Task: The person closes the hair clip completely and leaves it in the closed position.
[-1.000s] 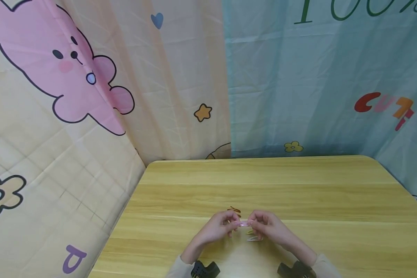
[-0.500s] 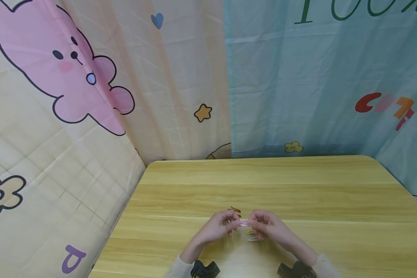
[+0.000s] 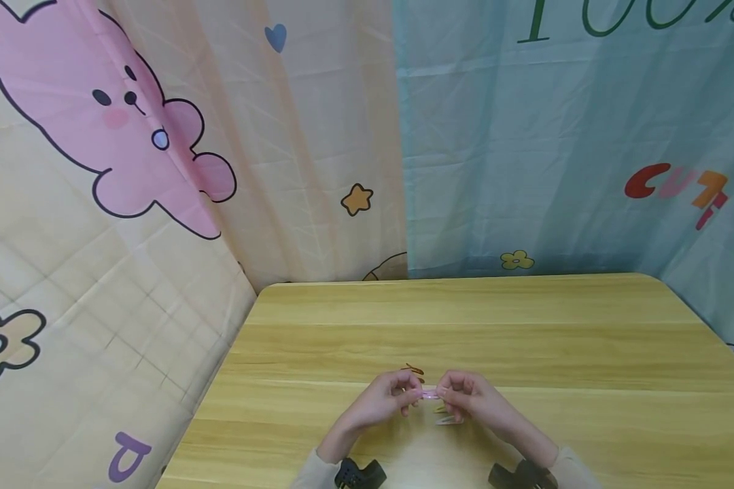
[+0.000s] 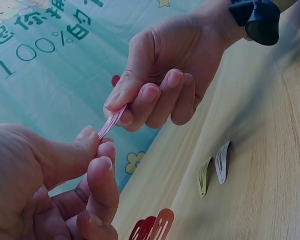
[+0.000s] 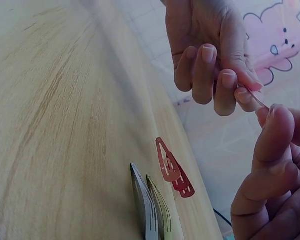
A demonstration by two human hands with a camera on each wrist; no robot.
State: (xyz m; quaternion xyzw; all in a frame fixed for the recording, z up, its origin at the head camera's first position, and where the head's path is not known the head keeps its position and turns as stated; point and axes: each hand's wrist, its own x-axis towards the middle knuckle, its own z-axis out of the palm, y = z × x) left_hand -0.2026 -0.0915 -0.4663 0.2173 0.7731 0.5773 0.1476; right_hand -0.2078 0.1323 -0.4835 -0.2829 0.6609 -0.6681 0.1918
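Observation:
A pink snap hair clip [image 3: 430, 394] is held in the air between both hands, over the near part of the table. My left hand [image 3: 382, 401] pinches one end between thumb and forefinger. At the other end, my right hand [image 3: 476, 399] pinches it in the same way, its remaining fingers curled below. The middle of the pink clip shows between the fingertips in the left wrist view; its ends are hidden. A whitish hair clip [image 4: 222, 162] and a yellow-green one [image 4: 203, 177] lie side by side on the table beneath the hands.
Beyond the left hand, an orange hair clip [image 5: 168, 167] overlaps dark red ones [image 5: 184, 187] on the wooden table [image 3: 526, 339]. Printed curtains [image 3: 465, 136] hang along the table's back and sides. A dark wrist camera [image 3: 361, 473] sits on each wrist.

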